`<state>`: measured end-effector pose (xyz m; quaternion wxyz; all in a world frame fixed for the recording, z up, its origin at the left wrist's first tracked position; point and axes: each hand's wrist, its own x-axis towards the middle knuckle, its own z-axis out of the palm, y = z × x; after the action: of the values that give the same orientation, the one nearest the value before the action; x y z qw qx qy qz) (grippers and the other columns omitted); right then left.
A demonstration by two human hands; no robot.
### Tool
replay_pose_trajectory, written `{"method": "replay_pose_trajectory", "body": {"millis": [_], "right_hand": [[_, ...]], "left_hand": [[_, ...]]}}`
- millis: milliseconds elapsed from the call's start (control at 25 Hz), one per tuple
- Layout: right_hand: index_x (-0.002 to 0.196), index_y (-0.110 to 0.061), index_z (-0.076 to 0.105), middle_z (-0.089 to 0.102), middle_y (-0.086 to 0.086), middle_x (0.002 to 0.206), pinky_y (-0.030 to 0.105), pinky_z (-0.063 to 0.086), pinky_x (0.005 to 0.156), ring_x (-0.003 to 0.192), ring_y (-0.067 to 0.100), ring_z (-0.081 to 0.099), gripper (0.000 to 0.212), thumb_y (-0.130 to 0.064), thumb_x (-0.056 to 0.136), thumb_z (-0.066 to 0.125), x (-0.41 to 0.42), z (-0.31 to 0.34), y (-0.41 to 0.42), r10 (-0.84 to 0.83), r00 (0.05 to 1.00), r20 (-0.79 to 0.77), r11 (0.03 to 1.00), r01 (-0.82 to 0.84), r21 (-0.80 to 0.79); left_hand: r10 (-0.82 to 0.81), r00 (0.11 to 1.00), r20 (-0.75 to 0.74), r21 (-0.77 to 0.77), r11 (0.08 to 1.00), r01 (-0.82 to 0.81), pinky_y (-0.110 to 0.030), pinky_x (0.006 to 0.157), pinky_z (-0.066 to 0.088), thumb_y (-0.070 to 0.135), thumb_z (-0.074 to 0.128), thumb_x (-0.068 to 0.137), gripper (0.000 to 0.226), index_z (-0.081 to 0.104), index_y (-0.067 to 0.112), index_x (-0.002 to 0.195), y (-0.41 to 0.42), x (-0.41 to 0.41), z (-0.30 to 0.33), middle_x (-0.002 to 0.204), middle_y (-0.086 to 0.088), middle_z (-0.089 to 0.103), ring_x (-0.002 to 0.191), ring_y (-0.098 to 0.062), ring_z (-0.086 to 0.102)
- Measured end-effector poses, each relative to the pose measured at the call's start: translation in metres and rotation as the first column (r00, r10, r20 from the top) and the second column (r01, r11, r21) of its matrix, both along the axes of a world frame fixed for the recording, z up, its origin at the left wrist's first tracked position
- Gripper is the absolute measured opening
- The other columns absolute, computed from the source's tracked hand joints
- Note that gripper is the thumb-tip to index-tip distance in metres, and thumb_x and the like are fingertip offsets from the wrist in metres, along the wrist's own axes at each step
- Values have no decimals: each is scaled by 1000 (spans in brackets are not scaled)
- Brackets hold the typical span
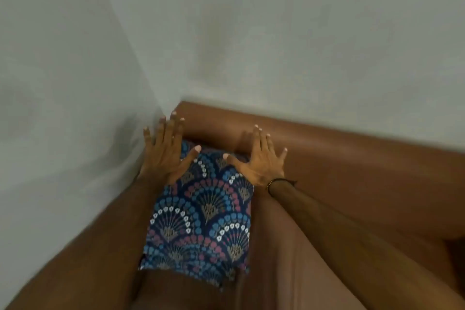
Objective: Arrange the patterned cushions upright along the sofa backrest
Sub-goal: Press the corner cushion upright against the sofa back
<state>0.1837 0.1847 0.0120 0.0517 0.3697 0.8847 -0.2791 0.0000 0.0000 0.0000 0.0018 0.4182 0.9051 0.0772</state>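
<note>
Pressing my left hand [164, 152] and right hand [260, 160], both spread flat and gripping nothing, I should square the patterned cushion [201, 211] upright against the corner backrest [327, 141].

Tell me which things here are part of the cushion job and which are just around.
Part of the job:
patterned cushion
sofa backrest
left hand, open, at the cushion's top corner
right hand, open, at the other corner

Just around:
wall
wristband
</note>
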Motion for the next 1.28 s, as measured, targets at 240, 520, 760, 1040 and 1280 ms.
{"method": "replay_pose_trajectory", "body": {"millis": [240,520,760,1040,1280], "right_hand": [[171,-19,-12,9,10,179,59,28,128,162,39,22,131,-62,86,78,9,-119,-54,-415,900,131,656,396,-643],[135,-15,71,79,7,130,56,63,97,114,34,77,120,-57,28,107,29,-123,-46,-683,722,107,288,401,-870],[146,-15,52,67,31,139,72,56,97,124,52,68,107,-31,55,105,122,-80,19,-816,577,35,224,370,-902],[136,-3,65,83,12,110,46,68,78,95,31,82,66,-17,78,93,319,-77,153,-889,458,-3,238,456,-857],[121,-15,70,79,11,121,32,69,67,87,15,83,63,-11,66,100,485,-147,266,-912,407,-54,279,519,-808]], "left_hand": [[323,827,461,-166,946,-277,-75,124,16,88,44,86,111,4,26,170,-53,24,-102,179,-15,-1,162,-47,9],[477,385,790,-101,721,-685,-58,113,51,89,87,33,155,37,15,159,-47,7,-71,154,-11,58,136,-37,60],[188,267,945,50,725,-687,-44,98,60,30,100,69,81,64,10,139,10,78,-26,131,-6,72,118,-28,70],[-50,223,973,148,881,-449,-48,105,57,18,99,70,90,52,26,147,164,250,-63,141,3,67,125,-20,67],[-95,220,971,161,940,-302,-43,111,52,14,103,62,109,42,28,150,298,413,-147,145,7,61,134,-16,60]]}}
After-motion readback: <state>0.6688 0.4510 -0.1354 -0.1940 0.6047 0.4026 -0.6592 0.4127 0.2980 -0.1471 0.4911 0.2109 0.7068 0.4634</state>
